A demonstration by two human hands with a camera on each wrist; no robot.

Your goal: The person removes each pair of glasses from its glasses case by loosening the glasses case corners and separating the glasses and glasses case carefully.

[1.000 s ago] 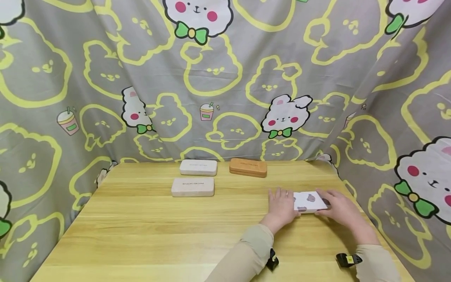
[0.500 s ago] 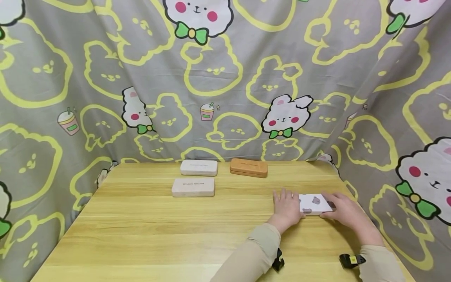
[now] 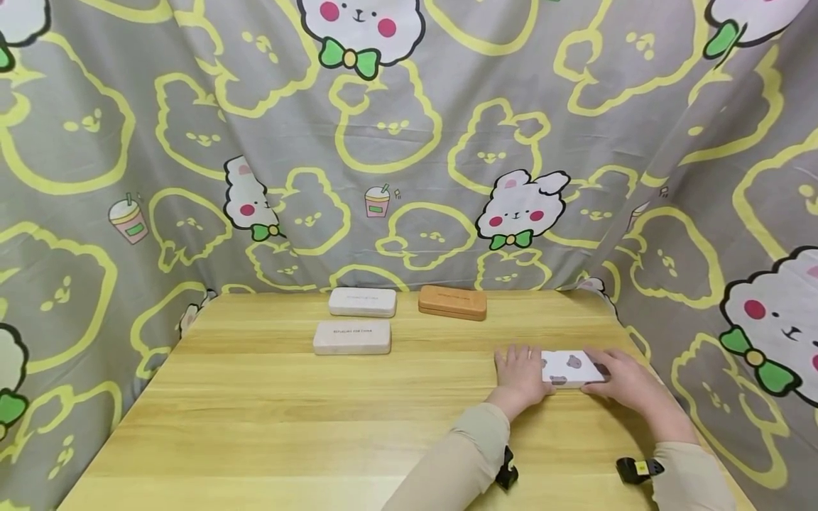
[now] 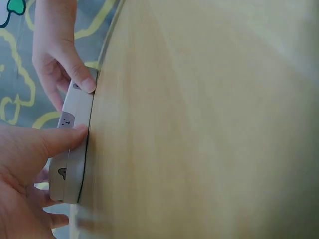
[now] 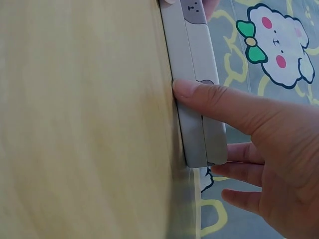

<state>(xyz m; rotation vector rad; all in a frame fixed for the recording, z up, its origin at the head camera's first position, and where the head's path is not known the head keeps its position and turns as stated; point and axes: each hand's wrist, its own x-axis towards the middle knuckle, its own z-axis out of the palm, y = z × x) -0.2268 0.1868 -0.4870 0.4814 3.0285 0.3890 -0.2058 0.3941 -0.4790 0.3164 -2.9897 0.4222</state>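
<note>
At the far left of the wooden table (image 3: 268,419), two cream-coloured cases lie flat near the back edge: the nearer cream case (image 3: 352,337) sits just in front of the farther cream case (image 3: 362,301), the two close but apart. To their right, also near the back edge, lies a tan-brown case (image 3: 452,302), well apart from the hands.

Farther right, near the table's right edge, a white case printed with small bears (image 3: 571,368) lies flat on the wood between the two hands. The left hand (image 3: 520,376) holds its left end: in the left wrist view the thumb (image 4: 60,140) presses against the case's long side wall (image 4: 72,144), with the other fingers behind the case (how far they curl cannot be told). The right hand (image 3: 623,380) holds the right end; the right wrist view shows its thumb (image 5: 219,107) laid across the side wall of the white case (image 5: 192,99), right at the seam between lid and base, while the remaining fingers (image 5: 249,172) reach round the far side. So both hands grip the bear-printed case, which appears closed and rests on the tabletop.

Behind and to both sides hangs a grey curtain (image 3: 409,142) printed with yellow outlines and white cartoon animals wearing green bows. Both forearms wear beige sleeves (image 3: 460,454).
</note>
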